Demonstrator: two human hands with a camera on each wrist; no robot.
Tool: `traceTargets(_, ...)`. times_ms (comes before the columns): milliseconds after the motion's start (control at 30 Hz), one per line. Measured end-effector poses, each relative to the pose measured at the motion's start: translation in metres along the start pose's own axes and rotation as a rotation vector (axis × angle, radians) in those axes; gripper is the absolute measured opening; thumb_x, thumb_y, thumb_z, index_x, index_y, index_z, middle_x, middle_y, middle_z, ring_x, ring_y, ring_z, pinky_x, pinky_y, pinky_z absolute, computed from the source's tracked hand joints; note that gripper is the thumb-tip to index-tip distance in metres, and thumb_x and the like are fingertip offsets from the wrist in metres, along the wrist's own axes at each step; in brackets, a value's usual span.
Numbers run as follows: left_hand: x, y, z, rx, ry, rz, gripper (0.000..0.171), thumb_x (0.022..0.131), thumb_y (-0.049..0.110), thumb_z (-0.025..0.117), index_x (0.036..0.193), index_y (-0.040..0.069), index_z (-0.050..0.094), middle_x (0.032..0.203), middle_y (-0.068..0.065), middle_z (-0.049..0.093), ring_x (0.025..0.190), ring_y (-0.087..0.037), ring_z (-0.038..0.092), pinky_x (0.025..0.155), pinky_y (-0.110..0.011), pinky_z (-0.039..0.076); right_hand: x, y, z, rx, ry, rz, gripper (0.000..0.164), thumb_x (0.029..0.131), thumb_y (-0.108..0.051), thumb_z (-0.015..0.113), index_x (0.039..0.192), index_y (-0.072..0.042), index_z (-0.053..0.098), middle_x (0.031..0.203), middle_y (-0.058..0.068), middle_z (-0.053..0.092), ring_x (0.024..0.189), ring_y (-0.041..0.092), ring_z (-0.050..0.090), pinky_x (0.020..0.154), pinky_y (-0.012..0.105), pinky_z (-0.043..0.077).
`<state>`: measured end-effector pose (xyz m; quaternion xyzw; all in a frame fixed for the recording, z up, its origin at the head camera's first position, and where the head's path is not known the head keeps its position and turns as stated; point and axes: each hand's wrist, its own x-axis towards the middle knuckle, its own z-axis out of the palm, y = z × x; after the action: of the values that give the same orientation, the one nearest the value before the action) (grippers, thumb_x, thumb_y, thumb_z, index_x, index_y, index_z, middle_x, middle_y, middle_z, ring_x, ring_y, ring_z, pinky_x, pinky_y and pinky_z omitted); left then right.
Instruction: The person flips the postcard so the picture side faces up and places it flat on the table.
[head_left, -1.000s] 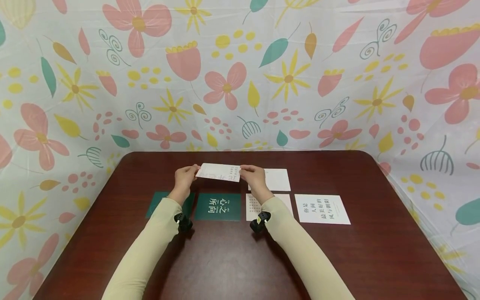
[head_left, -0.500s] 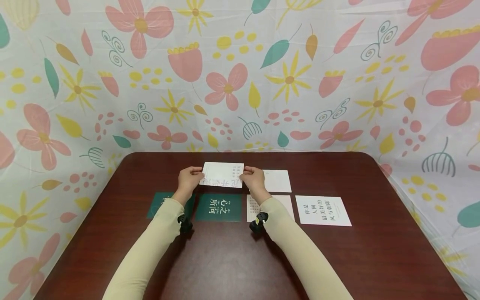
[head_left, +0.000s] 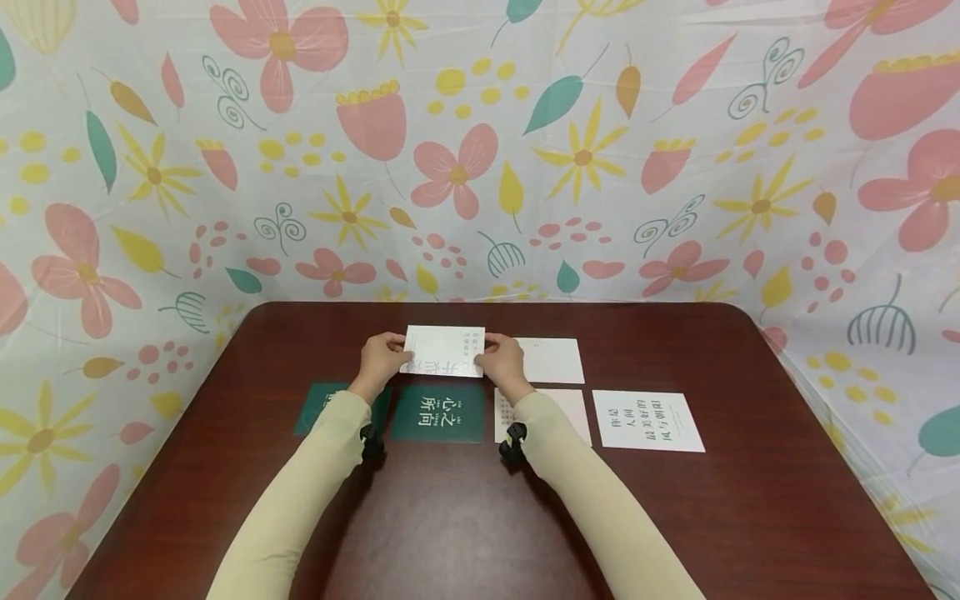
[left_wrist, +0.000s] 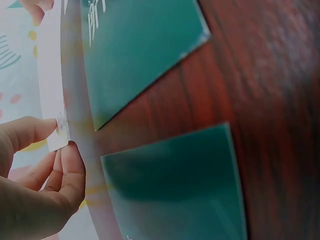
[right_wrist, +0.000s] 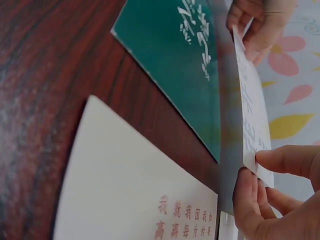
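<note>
A white postcard (head_left: 442,346) with printed characters is held by both hands near the far side of the table. My left hand (head_left: 381,360) pinches its left end between thumb and fingers, as the left wrist view shows close up. At the other end my right hand (head_left: 502,360) pinches the card, thumb on the printed face (right_wrist: 254,105). In both wrist views the card is raised off the tabletop. Below it lies a green card (head_left: 438,414) with white characters. Another green card (left_wrist: 177,185) lies to its left, partly covered by the left arm in the head view.
Right of the held card lies a plain white card (head_left: 553,361). Nearer, a pale card (right_wrist: 130,185) with red characters is partly under the right forearm, and a white card (head_left: 648,421) with dark characters lies further right. A floral curtain (head_left: 480,150) stands behind the dark wooden table (head_left: 750,500).
Over the last second the postcard has tipped so its printed face shows more fully to the head camera. Both hands keep their pinch and have shifted slightly. The cards on the table stay put.
</note>
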<state>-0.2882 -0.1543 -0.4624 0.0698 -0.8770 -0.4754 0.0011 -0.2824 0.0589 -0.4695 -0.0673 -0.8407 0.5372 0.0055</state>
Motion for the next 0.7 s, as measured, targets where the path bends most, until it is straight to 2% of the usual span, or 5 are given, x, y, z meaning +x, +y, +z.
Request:
traceTargets(233,0.0015,-0.0026,-0.0001,0.076,-0.038,0.0,0.041,0.085,0.01,0.072,0.122,-0.003,0.061,0.097,-0.019,0.061,0.079,-0.029,0.057,0.065,-0.036,0.049,-0.0005,-0.001,0.0029,-0.076,-0.016,-0.043,0.054,0.077,0.004,0.064,0.131,0.006,0.055,0.063,0.004,0.054,0.052,0.014,0.044,0.05,0.026,0.037)
traceTargets(333,0.0011,-0.0019,0.0006,0.114,-0.04,0.011,0.041,0.084,0.01,0.073,0.12,-0.004,0.061,0.092,-0.018,0.061,0.075,-0.027,0.056,0.063,-0.035,0.048,-0.0004,-0.0013,0.0042,-0.104,-0.017,-0.036,0.054,0.077,0.003,0.064,0.13,0.006,0.055,0.058,0.008,0.055,0.047,0.011,0.039,0.048,0.025,0.034)
traceTargets(467,-0.0005,-0.0004,0.0018,0.158,-0.034,0.007,0.04,0.083,0.01,0.074,0.118,-0.006,0.062,0.088,-0.018,0.062,0.071,-0.026,0.056,0.063,-0.035,0.049,-0.0013,-0.0018,0.006,-0.123,-0.026,-0.014,0.053,0.077,0.001,0.066,0.129,0.006,0.056,0.086,0.018,0.068,0.048,0.012,0.038,0.048,0.025,0.035)
traceTargets(567,-0.0013,0.0,0.0036,0.183,-0.032,-0.005,0.04,0.082,0.009,0.075,0.117,-0.006,0.063,0.088,-0.018,0.063,0.072,-0.026,0.057,0.066,-0.037,0.051,-0.0022,-0.0016,0.007,-0.146,-0.027,-0.012,0.053,0.077,0.0,0.068,0.129,0.007,0.056,0.111,0.022,0.065,0.054,0.015,0.042,0.051,0.026,0.037)
traceTargets(700,-0.0009,0.0012,0.0066,0.21,-0.016,-0.001,0.04,0.081,0.009,0.076,0.115,-0.006,0.063,0.093,-0.02,0.064,0.076,-0.027,0.058,0.071,-0.039,0.053,-0.0025,-0.0019,0.0077,-0.163,-0.023,-0.025,0.053,0.078,0.002,0.067,0.129,0.007,0.056,0.12,0.024,0.061,0.058,0.017,0.044,0.052,0.026,0.037)
